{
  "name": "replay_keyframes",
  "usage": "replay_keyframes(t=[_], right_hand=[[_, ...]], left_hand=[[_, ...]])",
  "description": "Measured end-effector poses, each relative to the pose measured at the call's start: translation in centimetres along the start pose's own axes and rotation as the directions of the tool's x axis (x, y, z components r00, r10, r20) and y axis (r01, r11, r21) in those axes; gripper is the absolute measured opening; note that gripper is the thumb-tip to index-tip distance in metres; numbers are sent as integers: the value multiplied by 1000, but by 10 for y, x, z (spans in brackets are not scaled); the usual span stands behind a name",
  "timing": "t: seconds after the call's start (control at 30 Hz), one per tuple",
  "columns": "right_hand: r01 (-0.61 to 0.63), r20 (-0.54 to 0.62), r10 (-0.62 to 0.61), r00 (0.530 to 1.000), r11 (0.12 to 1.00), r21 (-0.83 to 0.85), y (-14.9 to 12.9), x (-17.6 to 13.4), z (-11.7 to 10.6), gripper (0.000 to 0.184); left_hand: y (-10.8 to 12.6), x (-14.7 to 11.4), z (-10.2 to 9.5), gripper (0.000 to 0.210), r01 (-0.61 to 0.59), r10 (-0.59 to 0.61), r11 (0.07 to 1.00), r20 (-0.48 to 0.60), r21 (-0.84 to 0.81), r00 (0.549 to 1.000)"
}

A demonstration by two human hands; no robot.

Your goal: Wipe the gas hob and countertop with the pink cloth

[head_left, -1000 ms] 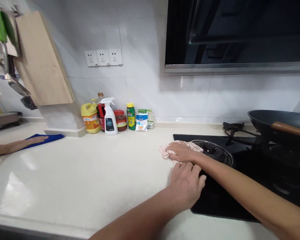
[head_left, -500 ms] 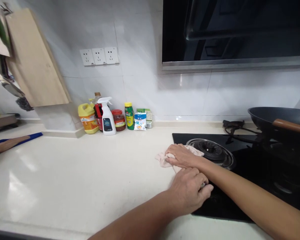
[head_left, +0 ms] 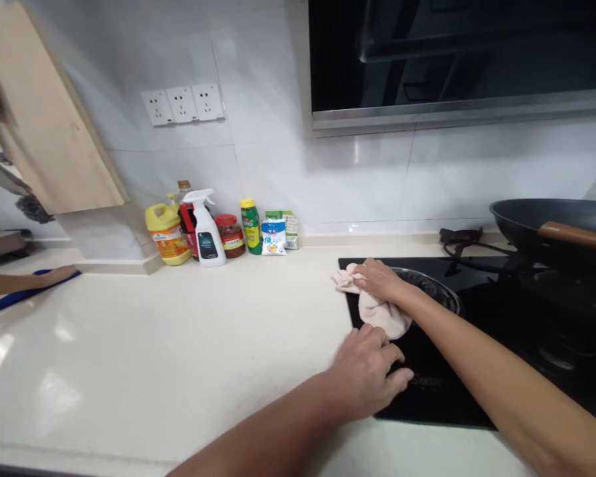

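Observation:
My right hand presses a crumpled pale pink cloth onto the left part of the black glass gas stove. The cloth lies beside the near burner, and one bunched end sticks out past the fingers at the stove's left edge. Closer to me, my left hand is over the stove's front left edge, thumb and fingers apart, with nothing visible in it. Its palm side is hidden.
A dark wok with a wooden handle stands on the stove's right. Bottles, including a white spray bottle, and a jar line the wall. At far left another person's hand rests on a blue cloth. A range hood hangs above.
My right hand and the pink cloth have moved from the counter edge onto the stove, away from me. My left hand's fingers have loosened. The other person's hand has shifted with the blue cloth.

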State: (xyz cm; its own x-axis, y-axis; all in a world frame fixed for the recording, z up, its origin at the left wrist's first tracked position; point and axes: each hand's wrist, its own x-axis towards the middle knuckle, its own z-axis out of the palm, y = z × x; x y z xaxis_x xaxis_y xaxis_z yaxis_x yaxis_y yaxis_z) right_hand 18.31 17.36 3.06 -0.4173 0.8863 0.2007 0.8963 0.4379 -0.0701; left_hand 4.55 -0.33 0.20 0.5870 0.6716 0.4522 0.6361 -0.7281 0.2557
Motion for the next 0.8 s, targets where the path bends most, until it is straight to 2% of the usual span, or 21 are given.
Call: replay_keyframes(t=[0.3, 0.43, 0.53, 0.63, 0.73, 0.8], right_hand=[[218, 50, -219, 975, 976, 29, -25, -26, 1, 46], [250, 48, -251, 967, 968, 31, -24, -26, 2, 39], [180, 2, -180, 984, 983, 31, -21, -18, 1, 34], [56, -70, -54, 996, 998, 30, -8, -10, -7, 35], [-120, -171, 122, 978, 993, 22, 18, -6, -19, 39], [-243, -188, 241, 952, 970, 16, 40, -7, -25, 42]], left_hand=[[-1, -2, 5, 24, -7, 7, 1000, 2, -9, 1000], [-1, -2, 5, 24, -20, 20, 1000, 15, -6, 1000], [-1, -1, 4, 22, -20, 20, 1000, 27, -5, 999], [0, -1, 3, 22, 7, -7, 1000, 33, -8, 999], [0, -1, 3, 23, -8, 8, 1000, 34, 3, 999], [0, -1, 3, 22, -24, 24, 1000, 32, 12, 999]])
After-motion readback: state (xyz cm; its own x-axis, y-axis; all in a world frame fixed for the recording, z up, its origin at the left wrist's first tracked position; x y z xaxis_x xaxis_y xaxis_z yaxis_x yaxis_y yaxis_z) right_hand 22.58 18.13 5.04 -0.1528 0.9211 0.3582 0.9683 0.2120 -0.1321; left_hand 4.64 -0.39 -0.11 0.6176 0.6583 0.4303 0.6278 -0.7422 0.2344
